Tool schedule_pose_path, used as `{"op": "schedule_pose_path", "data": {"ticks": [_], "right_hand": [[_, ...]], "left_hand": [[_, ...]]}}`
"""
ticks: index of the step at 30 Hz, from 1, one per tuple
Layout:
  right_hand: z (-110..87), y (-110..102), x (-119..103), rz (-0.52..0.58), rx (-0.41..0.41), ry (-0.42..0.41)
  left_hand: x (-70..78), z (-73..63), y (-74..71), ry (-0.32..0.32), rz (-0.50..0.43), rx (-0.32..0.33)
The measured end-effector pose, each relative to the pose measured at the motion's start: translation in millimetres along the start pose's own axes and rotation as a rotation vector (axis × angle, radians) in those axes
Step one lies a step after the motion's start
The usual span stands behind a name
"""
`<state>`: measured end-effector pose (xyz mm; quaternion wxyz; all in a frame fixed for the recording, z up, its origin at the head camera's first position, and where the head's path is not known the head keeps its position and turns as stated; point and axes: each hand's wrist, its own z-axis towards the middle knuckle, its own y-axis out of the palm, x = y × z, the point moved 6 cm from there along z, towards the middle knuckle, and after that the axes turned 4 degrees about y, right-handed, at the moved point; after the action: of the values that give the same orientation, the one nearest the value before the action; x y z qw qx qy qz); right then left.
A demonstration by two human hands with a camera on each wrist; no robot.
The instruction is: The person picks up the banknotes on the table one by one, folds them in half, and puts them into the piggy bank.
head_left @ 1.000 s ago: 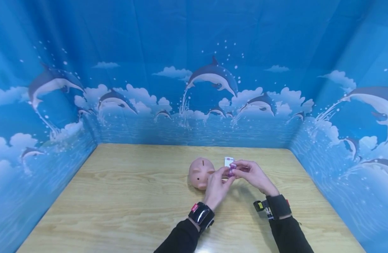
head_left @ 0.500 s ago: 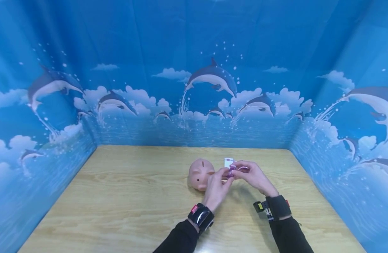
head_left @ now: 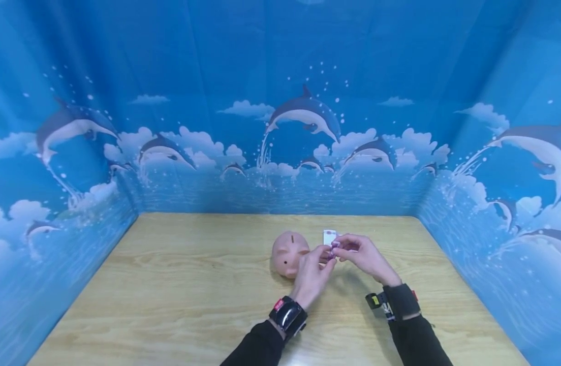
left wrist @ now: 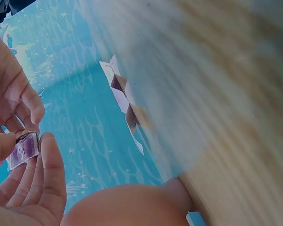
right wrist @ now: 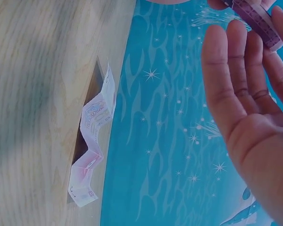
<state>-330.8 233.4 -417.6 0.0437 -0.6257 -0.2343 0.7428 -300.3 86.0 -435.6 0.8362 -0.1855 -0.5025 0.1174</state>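
A small folded purple banknote (left wrist: 24,149) is pinched between the fingers of both hands, above the table. My left hand (head_left: 311,272) grips it from the left, its thumb and fingertips at the note's edges. My right hand (head_left: 369,258) pinches its other end with thumb and index finger, while the remaining fingers extend in the right wrist view. A strip of the folded purple note (right wrist: 259,23) shows there at the top. Just left of my left hand stands a pink piggy bank (head_left: 289,254) with a slot in its back, partly covered by that hand.
A second banknote (right wrist: 92,136), whitish pink and creased in zigzag folds, stands on the wooden table (head_left: 180,284) behind the hands. A blue dolphin-print curtain (head_left: 207,188) encloses the table's back and sides.
Both hands stay almost in place. The fingers shift slightly round the folded banknote, and less of its purple face shows now. The head view tilts up a little.
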Motion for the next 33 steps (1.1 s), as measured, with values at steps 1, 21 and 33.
{"op": "schedule_pose_path", "data": {"ticks": [1,21,33], "right_hand": [[-0.1,0.5,0.1,-0.006,0.003,-0.001],[1.5,4.3,0.7,-0.013,0.010,-0.014],[1.8,5.6,-0.5,-0.046,0.046,-0.008]], "left_hand": [[-0.4,-0.4,-0.4,-0.002,0.000,-0.001],[-1.1,-0.3,-4.0,0.026,0.017,0.008],[-1.5,0.0,-4.1,0.034,0.009,0.001]]}}
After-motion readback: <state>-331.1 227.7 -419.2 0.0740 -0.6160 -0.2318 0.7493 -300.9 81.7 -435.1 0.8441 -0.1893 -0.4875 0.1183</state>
